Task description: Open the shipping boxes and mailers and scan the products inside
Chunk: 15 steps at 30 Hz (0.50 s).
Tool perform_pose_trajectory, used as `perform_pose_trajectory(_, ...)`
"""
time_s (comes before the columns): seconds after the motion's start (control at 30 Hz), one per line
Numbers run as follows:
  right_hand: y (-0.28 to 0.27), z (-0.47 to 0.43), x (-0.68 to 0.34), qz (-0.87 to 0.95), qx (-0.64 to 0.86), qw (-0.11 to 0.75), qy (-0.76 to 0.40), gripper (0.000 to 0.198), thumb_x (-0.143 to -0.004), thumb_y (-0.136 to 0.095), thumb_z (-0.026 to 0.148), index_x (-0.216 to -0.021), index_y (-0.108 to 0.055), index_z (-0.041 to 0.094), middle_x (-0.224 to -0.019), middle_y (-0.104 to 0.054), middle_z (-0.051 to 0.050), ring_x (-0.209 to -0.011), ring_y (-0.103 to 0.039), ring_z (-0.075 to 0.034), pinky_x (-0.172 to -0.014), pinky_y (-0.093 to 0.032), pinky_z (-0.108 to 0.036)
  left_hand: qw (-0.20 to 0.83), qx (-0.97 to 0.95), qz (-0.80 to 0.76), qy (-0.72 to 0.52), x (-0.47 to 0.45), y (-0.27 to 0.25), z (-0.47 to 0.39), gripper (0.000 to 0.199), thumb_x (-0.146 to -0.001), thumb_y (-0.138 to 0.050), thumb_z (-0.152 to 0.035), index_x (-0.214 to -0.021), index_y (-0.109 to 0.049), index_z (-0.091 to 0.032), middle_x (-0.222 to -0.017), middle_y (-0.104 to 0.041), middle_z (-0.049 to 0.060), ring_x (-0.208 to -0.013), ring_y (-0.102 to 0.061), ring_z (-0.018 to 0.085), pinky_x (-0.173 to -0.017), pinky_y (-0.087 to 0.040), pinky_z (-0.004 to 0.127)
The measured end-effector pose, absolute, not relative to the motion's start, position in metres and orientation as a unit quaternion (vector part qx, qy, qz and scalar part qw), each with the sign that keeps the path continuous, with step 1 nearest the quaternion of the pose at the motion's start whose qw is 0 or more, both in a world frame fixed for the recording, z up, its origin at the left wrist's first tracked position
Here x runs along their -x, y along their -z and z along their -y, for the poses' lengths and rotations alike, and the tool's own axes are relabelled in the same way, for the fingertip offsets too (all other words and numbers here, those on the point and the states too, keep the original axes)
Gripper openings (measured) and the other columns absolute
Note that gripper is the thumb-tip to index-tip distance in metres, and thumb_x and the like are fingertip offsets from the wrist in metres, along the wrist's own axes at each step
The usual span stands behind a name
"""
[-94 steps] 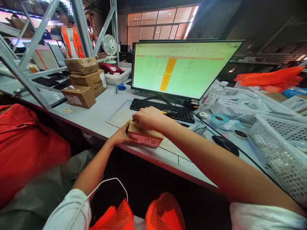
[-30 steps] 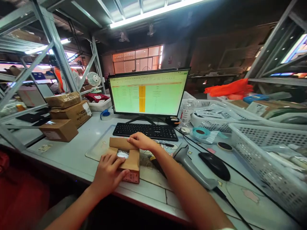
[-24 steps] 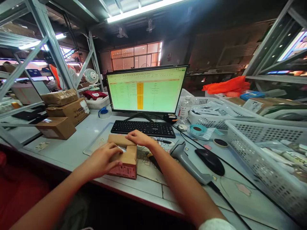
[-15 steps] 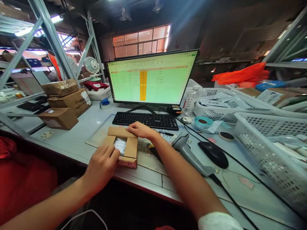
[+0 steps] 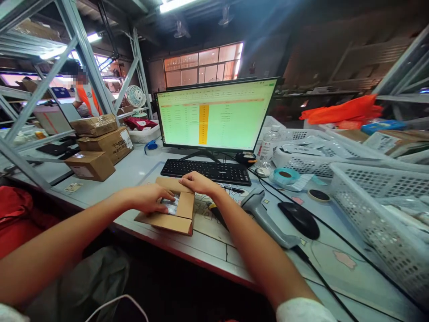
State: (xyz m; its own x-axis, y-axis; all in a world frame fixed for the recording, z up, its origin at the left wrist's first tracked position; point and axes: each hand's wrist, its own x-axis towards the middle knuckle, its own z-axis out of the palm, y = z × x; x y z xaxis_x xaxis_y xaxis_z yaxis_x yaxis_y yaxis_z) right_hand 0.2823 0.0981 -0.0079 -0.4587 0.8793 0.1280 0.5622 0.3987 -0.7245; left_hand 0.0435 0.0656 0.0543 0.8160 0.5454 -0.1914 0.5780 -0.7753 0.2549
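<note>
A small cardboard box (image 5: 186, 206) sits at the desk's front edge with its flaps open. Inside lies a packet in clear, shiny plastic (image 5: 172, 205); what the plastic wraps cannot be made out. My left hand (image 5: 150, 198) reaches over the box's left side, thumb and fingers bent into the opening and closed about the packet. At the far right corner, my right hand (image 5: 195, 182) pinches the back flap between thumb and curled fingers. The front flap is folded outward, towards me.
Behind the box stand a keyboard (image 5: 204, 171) and a monitor (image 5: 217, 114). To the right lie a grey barcode scanner (image 5: 268, 219), a black mouse (image 5: 298, 219), a tape roll (image 5: 284, 175) and white baskets (image 5: 378, 223). Stacked cartons (image 5: 100, 147) stand left; a person (image 5: 87, 96) is beyond the shelving.
My left hand has moved from the box's near left corner into its opening. The front flap now lies folded outward. My right hand keeps its hold on the back flap.
</note>
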Motion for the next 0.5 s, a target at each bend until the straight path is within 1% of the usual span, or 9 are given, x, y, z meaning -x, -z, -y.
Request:
perform_pose_trajectory(0.07, 0.009, -0.099, -0.283, 0.791, 0.46, 0.259, -0.31, 0.044, -0.091, -0.043, 0.052, -0.065, -0.049, 0.017, -0.065, -0.038, 0.003, -0.063, -0.033, -0.011, -0.059, -0.023, -0.027, 0.115, -0.941, -0.309, 0.08, -0.057, -0.054, -0.071, 0.036, -0.084, -0.07, -0.026, -0.119, -0.075, -0.028, -0.117, -0.076, 0.005, -0.102, -0.072, 0.025, -0.089, -0.053, 0.03)
perform_pose_trajectory(0.13, 0.011, -0.101, -0.283, 0.788, 0.462, 0.262, -0.311, 0.042, -0.092, -0.044, 0.047, -0.064, -0.048, 0.017, -0.064, -0.037, 0.003, -0.063, -0.033, -0.01, -0.059, -0.023, -0.027, 0.045, -0.939, -0.324, 0.108, -0.071, -0.052, -0.067, 0.036, -0.081, -0.07, -0.021, -0.117, -0.076, -0.027, -0.111, -0.077, 0.007, -0.095, -0.073, 0.026, -0.084, -0.053, 0.031)
perform_pose_trajectory(0.2, 0.011, -0.102, -0.283, 0.785, 0.466, 0.264, -0.311, 0.041, -0.094, -0.044, 0.044, -0.063, -0.048, 0.017, -0.063, -0.036, 0.003, -0.062, -0.033, -0.01, -0.058, -0.023, -0.026, -0.028, -0.934, -0.328, 0.14, -0.083, -0.052, -0.059, 0.032, -0.081, -0.067, -0.017, -0.111, -0.077, -0.021, -0.107, -0.077, 0.011, -0.094, -0.073, 0.03, -0.081, -0.055, 0.035)
perform_pose_trajectory(0.27, 0.01, -0.101, -0.281, 0.784, 0.475, 0.258, -0.305, 0.042, -0.096, -0.044, 0.041, -0.063, -0.051, 0.016, -0.062, -0.039, 0.003, -0.062, -0.034, -0.011, -0.058, -0.025, -0.026, -0.077, -0.929, -0.321, 0.17, -0.093, -0.053, -0.054, 0.026, -0.081, -0.065, -0.014, -0.104, -0.078, -0.014, -0.104, -0.077, 0.016, -0.094, -0.073, 0.034, -0.08, -0.056, 0.04)
perform_pose_trajectory(0.33, 0.005, -0.094, -0.277, 0.787, 0.476, 0.285, -0.272, 0.032, -0.095, -0.05, 0.034, -0.072, -0.061, 0.014, -0.069, -0.052, 0.001, -0.067, -0.043, -0.012, -0.063, -0.033, -0.025, -0.095, -0.927, -0.309, 0.19, -0.097, -0.053, -0.055, 0.022, -0.079, -0.068, -0.014, -0.098, -0.078, -0.011, -0.102, -0.076, 0.019, -0.095, -0.073, 0.037, -0.079, -0.057, 0.043)
perform_pose_trajectory(0.4, -0.005, -0.083, -0.27, 0.794, 0.457, 0.355, -0.186, 0.015, -0.09, -0.057, 0.023, -0.09, -0.069, 0.013, -0.089, -0.065, -0.005, -0.083, -0.054, -0.016, -0.076, -0.041, -0.027, -0.091, -0.932, -0.299, 0.183, -0.095, -0.05, -0.061, 0.026, -0.075, -0.073, -0.015, -0.1, -0.077, -0.01, -0.102, -0.075, 0.02, -0.094, -0.072, 0.039, -0.078, -0.058, 0.044)
perform_pose_trajectory(0.43, -0.011, -0.075, -0.266, 0.799, 0.44, 0.388, -0.135, 0.014, -0.087, -0.059, 0.018, -0.095, -0.07, 0.014, -0.098, -0.067, -0.008, -0.091, -0.056, -0.018, -0.083, -0.042, -0.029, -0.085, -0.936, -0.298, 0.169, -0.092, -0.048, -0.065, 0.028, -0.073, -0.073, -0.015, -0.101, -0.077, -0.01, -0.102, -0.075, 0.02, -0.093, -0.073, 0.038, -0.077, -0.058, 0.044)
perform_pose_trajectory(0.47, -0.018, -0.066, -0.263, 0.806, 0.422, 0.403, -0.096, 0.016, -0.085, -0.06, 0.014, -0.097, -0.071, 0.015, -0.101, -0.068, -0.009, -0.095, -0.056, -0.018, -0.086, -0.042, -0.029, -0.074, -0.942, -0.298, 0.139, -0.087, -0.045, -0.069, 0.03, -0.071, -0.073, -0.014, -0.101, -0.077, -0.011, -0.102, -0.075, 0.019, -0.09, -0.073, 0.038, -0.076, -0.058, 0.043)
perform_pose_trajectory(0.5, -0.026, -0.056, -0.26, 0.819, 0.406, 0.396, -0.081, 0.016, -0.084, -0.06, 0.013, -0.095, -0.071, 0.015, -0.098, -0.068, -0.008, -0.093, -0.057, -0.018, -0.085, -0.042, -0.029, -0.061, -0.947, -0.296, 0.107, -0.083, -0.042, -0.072, 0.029, -0.07, -0.073, -0.012, -0.099, -0.077, -0.012, -0.101, -0.075, 0.018, -0.087, -0.073, 0.036, -0.076, -0.059, 0.042)
